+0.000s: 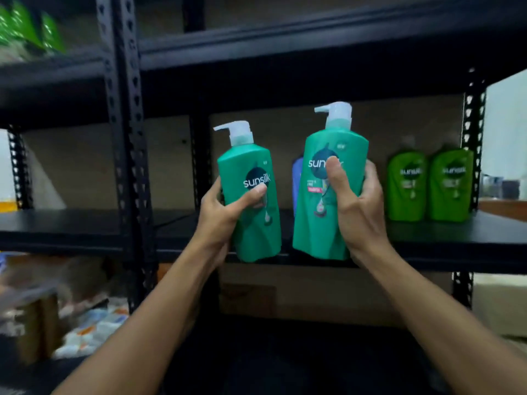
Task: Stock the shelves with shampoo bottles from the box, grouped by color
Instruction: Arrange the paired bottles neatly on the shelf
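Upright, two teal bottles [251, 201] (pumps up, nozzles leftward), one per hand [225, 212].

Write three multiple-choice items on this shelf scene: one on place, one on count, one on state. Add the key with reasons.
1. Where do the two lime-green bottles stand?
A. Right end of the middle shelf
B. Floor
C. Left end

2. How many teal pump bottles are held?
A. One
B. Two
C. Three

3. What state are the teal bottles in?
A. Lying on the shelf
B. Held upright
C. Upside down

Key: 1 A, they stand by the right post. 2 B, the left hand grips one teal bottle, the right hand another. 3 B, pumps point up.
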Demonstrator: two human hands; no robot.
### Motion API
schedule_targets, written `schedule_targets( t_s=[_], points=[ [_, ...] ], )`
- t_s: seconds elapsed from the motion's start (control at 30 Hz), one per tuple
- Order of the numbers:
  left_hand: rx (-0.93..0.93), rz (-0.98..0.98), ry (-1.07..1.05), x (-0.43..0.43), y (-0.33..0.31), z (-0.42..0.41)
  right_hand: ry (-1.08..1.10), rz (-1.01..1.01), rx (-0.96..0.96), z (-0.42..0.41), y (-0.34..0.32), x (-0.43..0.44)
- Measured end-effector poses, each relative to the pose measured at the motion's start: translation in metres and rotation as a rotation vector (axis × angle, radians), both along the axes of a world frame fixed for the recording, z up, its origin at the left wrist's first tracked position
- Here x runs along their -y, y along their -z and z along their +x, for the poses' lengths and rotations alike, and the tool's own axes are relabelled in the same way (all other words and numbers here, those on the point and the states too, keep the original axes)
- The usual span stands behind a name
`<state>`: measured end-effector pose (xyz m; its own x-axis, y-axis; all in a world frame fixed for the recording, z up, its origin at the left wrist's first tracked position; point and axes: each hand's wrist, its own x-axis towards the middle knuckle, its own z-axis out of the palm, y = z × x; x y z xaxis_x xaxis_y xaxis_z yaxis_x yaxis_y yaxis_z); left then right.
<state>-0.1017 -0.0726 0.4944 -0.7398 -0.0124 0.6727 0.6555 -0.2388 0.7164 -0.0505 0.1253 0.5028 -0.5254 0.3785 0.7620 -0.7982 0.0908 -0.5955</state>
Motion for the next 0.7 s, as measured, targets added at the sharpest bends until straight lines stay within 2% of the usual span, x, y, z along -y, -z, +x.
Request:
schedule_targets(
  t_s=[0.17, 0.37, 0.53, 0.7],
  points=[
    [0.042, -0.052, 0.023, 0.001, -0.018, -0.043, 0.164, -0.036, 0.056, -0.06, -0.015, -0.008],
    [0.053, -0.055, -0.015, 0.009, -0.013, -0.08, 0.16, -0.061, 0.081, -0.102, -0.017, -0.011],
    [0.103, -0.036, -0.088, 0.009, -0.001, -0.095, 0.095, 0.081, 0.17, -0.112, -0.001, -0.006],
    [0.083, -0.167, -0.168, -0.001, 0.021, -0.101, 0.101, 0.192, 0.203, -0.115, 0.001, -0.007]
  ],
)
